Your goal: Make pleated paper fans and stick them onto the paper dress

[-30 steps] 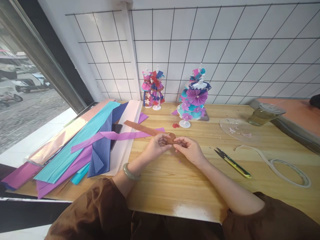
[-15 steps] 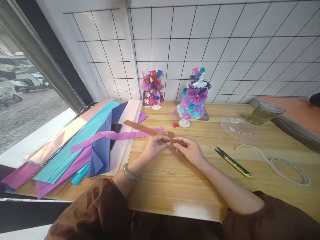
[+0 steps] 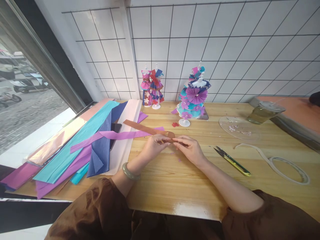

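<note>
While both hands work close together over the middle of the table (image 3: 160, 190), I have the brown paper strip (image 3: 140, 126) between them, its near end folded at the fingertips and its long tail running up to the left, over a purple strip (image 3: 117, 135). With the left hand (image 3: 156, 145) I grip the fold between closed thumb and fingers, the other fingers curled in; the right hand (image 3: 192, 149) pinches the same end just beside it, thumb and fingertips shut on the paper. A pale green bracelet (image 3: 130, 172) circles the left wrist. Just beyond the hands I see a red flower cutout (image 3: 175, 124) and a larger dress stand (image 3: 196, 96) covered in purple and teal paper flowers — two smaller dress stands (image 3: 151, 88) are back near the tiled wall (image 3: 180, 43). To the left lie overlapping teal, blue, purple and pale pink sheets (image 3: 82, 136), with a dark flat object (image 3: 116, 128) partly under them. Off to the right are yellow-handled snips (image 3: 233, 162) and a looped white band (image 3: 291, 172) — farther back, a clear plate (image 3: 225, 128) of small shiny bits and a lidded cup (image 3: 263, 113).
</note>
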The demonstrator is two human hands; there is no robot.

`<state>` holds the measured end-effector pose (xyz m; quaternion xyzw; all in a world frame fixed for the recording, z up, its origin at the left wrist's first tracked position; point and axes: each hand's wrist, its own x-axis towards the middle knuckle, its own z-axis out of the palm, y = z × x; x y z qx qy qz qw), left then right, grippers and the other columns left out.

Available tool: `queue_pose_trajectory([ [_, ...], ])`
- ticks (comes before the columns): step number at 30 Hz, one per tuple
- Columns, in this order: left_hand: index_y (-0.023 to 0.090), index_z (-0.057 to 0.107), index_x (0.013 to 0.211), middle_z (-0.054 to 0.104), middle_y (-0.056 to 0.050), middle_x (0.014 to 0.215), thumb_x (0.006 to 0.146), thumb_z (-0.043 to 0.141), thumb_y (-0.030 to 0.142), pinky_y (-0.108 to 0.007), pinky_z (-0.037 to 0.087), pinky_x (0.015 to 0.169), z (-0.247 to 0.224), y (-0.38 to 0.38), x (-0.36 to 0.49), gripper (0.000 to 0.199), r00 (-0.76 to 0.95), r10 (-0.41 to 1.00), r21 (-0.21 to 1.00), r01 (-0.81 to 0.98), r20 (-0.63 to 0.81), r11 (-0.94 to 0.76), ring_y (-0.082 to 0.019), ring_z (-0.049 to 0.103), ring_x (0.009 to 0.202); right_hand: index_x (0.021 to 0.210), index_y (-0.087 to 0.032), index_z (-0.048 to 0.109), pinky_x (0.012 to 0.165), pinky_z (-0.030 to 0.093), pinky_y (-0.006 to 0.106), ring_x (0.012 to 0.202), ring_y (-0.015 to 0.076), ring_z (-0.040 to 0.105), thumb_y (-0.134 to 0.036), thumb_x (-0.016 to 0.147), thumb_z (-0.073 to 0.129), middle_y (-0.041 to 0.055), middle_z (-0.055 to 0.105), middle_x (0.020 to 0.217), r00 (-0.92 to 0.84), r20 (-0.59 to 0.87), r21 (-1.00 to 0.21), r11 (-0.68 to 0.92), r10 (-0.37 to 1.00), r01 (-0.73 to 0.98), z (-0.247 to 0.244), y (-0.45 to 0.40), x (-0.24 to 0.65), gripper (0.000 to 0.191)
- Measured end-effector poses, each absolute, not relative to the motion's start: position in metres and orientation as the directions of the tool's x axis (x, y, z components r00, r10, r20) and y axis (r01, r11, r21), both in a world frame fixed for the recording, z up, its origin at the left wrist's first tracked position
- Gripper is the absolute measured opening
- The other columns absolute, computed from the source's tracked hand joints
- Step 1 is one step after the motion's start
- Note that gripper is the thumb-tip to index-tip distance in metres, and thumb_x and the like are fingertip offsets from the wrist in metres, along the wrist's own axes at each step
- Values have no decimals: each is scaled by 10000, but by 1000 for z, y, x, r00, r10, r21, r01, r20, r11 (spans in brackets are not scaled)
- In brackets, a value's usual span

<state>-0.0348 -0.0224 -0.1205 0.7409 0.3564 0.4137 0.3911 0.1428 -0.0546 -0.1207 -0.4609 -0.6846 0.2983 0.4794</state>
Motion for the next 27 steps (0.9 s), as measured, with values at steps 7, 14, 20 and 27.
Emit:
queue_pose_trajectory([
  [7, 175, 668, 922, 681, -52, 866, 723, 603, 234, -238, 454, 669, -120, -22, -35, 218, 387, 865, 879, 219, 320, -424, -144, 602, 749, 916, -200, 661, 574, 477, 277, 565, 119, 572, -291, 767, 570, 51, 623, 858, -97, 399, -823, 403, 912, 400, -120, -55, 144, 198],
  [14, 171, 690, 877, 679, -65, 835, 751, 582, 244, -233, 455, 652, -119, -21, -36, 182, 440, 837, 867, 216, 325, -449, -147, 601, 741, 912, -200, 670, 556, 479, 273, 580, 113, 566, -281, 785, 553, 64, 603, 902, -158, 406, -822, 436, 900, 367, -120, -54, 145, 191],
  [20, 167, 693, 855, 678, -65, 827, 741, 590, 230, -231, 450, 641, -119, -22, -35, 166, 414, 845, 859, 231, 338, -457, -140, 594, 716, 911, -207, 671, 550, 477, 268, 586, 113, 566, -267, 788, 552, 59, 596, 897, -169, 398, -825, 432, 902, 364, -121, -54, 145, 181],
  [27, 166, 689, 824, 672, -62, 818, 741, 582, 241, -231, 447, 629, -121, -21, -35, 155, 402, 851, 845, 270, 338, -462, -131, 583, 694, 867, -198, 655, 551, 465, 265, 633, 131, 566, -226, 783, 551, 52, 601, 860, -171, 410, -806, 443, 896, 392, -120, -55, 144, 137],
])
